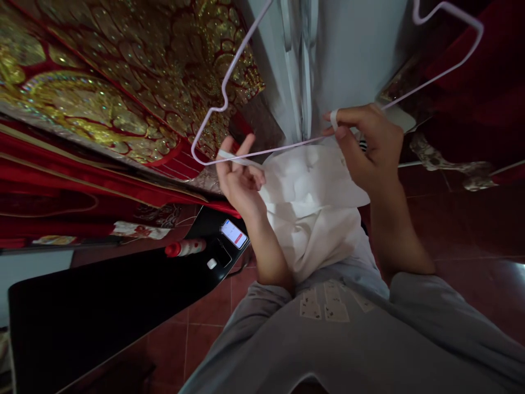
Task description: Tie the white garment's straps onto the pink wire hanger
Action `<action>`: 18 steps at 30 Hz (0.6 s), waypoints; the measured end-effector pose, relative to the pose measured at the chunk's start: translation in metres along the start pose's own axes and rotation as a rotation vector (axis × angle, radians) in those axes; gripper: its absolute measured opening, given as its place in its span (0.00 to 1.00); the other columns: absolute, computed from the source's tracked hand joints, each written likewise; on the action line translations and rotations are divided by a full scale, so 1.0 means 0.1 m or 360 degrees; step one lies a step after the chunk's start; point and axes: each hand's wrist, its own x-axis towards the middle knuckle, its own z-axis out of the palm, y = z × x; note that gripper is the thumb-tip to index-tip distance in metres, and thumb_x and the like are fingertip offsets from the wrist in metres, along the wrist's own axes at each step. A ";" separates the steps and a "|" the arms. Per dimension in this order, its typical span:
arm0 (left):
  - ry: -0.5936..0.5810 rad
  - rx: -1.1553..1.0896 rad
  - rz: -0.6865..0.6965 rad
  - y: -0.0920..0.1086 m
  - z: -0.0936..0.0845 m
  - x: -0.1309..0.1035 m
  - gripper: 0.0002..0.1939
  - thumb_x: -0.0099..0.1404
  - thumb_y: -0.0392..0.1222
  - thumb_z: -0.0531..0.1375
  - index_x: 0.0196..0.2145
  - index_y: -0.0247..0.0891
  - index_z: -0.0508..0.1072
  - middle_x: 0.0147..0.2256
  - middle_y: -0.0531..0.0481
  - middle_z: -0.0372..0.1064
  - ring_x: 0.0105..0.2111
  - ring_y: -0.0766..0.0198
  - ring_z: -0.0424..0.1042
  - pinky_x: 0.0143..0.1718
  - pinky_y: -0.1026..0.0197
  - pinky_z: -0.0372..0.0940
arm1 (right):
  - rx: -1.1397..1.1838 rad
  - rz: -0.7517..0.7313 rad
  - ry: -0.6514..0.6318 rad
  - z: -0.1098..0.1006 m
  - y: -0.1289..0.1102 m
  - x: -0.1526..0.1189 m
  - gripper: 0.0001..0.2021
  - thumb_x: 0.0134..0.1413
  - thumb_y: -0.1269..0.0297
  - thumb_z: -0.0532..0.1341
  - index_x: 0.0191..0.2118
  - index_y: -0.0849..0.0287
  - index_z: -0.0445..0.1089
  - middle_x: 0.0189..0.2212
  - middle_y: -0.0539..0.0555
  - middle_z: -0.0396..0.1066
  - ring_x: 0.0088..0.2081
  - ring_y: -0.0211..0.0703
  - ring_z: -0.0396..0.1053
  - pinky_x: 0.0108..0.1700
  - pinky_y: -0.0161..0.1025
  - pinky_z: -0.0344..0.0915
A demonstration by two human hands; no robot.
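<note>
A thin lilac clothes hanger (283,146) hangs before me, its lower bar running across both hands. My left hand (243,183) is at the bar's left end, a narrow white strap (233,157) stretched across its partly spread fingers. At the right, my right hand (371,148) has thumb and index finger close together at the bar, with a white strap loop (334,119) around a fingertip. Below the bar hangs a white garment (315,191), bunched between my forearms. How the straps join the garment is partly hidden by my hands.
Red garments with gold sequins (102,104) hang at the left. On a black table (102,301) lie a lit phone (234,233), a dark phone-like object (221,253), a small white case (211,264) and a red-capped bottle (186,248). Dark red cloth (476,98) hangs at the right.
</note>
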 end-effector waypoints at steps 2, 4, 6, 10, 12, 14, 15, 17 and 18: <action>0.0150 0.0086 0.0177 0.00 -0.14 0.09 0.15 0.78 0.34 0.48 0.54 0.38 0.71 0.53 0.40 0.79 0.17 0.73 0.56 0.18 0.65 0.54 | -0.0011 -0.0022 -0.0004 0.01 0.00 0.00 0.10 0.71 0.54 0.59 0.49 0.45 0.77 0.43 0.48 0.83 0.40 0.45 0.77 0.49 0.51 0.74; 0.0235 0.0114 0.0360 -0.01 -0.32 0.20 0.16 0.76 0.30 0.50 0.53 0.39 0.73 0.54 0.42 0.79 0.17 0.75 0.58 0.19 0.67 0.54 | -0.0022 -0.0022 -0.0023 0.01 0.01 0.01 0.10 0.72 0.54 0.59 0.49 0.43 0.77 0.43 0.47 0.83 0.39 0.45 0.77 0.48 0.50 0.74; 0.0230 0.0117 0.0482 -0.03 -0.51 0.33 0.13 0.78 0.33 0.54 0.53 0.45 0.74 0.54 0.48 0.79 0.23 0.74 0.67 0.20 0.69 0.55 | -0.0020 0.0000 -0.0060 0.00 0.03 0.01 0.09 0.72 0.54 0.59 0.50 0.40 0.77 0.43 0.47 0.83 0.40 0.46 0.77 0.49 0.50 0.74; -0.0025 0.0016 0.0666 -0.03 -0.69 0.50 0.08 0.79 0.36 0.59 0.47 0.47 0.78 0.44 0.56 0.81 0.50 0.61 0.79 0.37 0.63 0.69 | 0.0022 0.0020 -0.0065 -0.01 0.04 0.01 0.10 0.71 0.52 0.59 0.50 0.39 0.76 0.43 0.47 0.82 0.40 0.47 0.77 0.50 0.53 0.74; -0.0117 0.0092 0.0694 0.01 -0.66 0.52 0.06 0.77 0.37 0.63 0.43 0.45 0.81 0.41 0.56 0.81 0.52 0.58 0.78 0.46 0.57 0.71 | 0.0024 0.0078 -0.0081 -0.01 0.02 0.00 0.10 0.71 0.51 0.59 0.49 0.37 0.76 0.42 0.46 0.82 0.41 0.47 0.77 0.50 0.54 0.74; -0.0162 0.0188 0.0696 0.10 -0.57 0.51 0.04 0.75 0.41 0.67 0.41 0.43 0.83 0.43 0.54 0.82 0.48 0.58 0.79 0.52 0.53 0.71 | 0.0027 0.0118 -0.0100 0.00 0.01 0.00 0.09 0.71 0.51 0.59 0.49 0.35 0.76 0.42 0.46 0.82 0.42 0.48 0.77 0.52 0.55 0.74; -0.0197 0.0235 0.0680 0.15 -0.51 0.51 0.04 0.74 0.43 0.68 0.41 0.43 0.83 0.44 0.52 0.82 0.47 0.58 0.79 0.54 0.52 0.71 | 0.0035 0.0112 -0.0100 0.00 0.01 0.00 0.09 0.70 0.51 0.59 0.50 0.35 0.76 0.42 0.46 0.82 0.42 0.49 0.77 0.52 0.55 0.74; -0.0278 0.0315 0.0603 0.27 -0.42 0.51 0.02 0.72 0.40 0.70 0.41 0.41 0.83 0.42 0.52 0.81 0.46 0.58 0.78 0.53 0.53 0.71 | 0.0047 0.0069 -0.0092 -0.01 0.01 0.00 0.10 0.70 0.51 0.60 0.51 0.36 0.76 0.43 0.47 0.82 0.42 0.49 0.77 0.52 0.55 0.74; -0.0320 0.0349 0.0527 0.34 -0.38 0.52 0.02 0.71 0.37 0.71 0.40 0.39 0.81 0.41 0.53 0.80 0.46 0.58 0.78 0.52 0.54 0.71 | 0.0040 0.0063 -0.0102 -0.02 0.02 0.00 0.10 0.69 0.51 0.60 0.51 0.37 0.75 0.44 0.47 0.82 0.42 0.49 0.77 0.52 0.55 0.74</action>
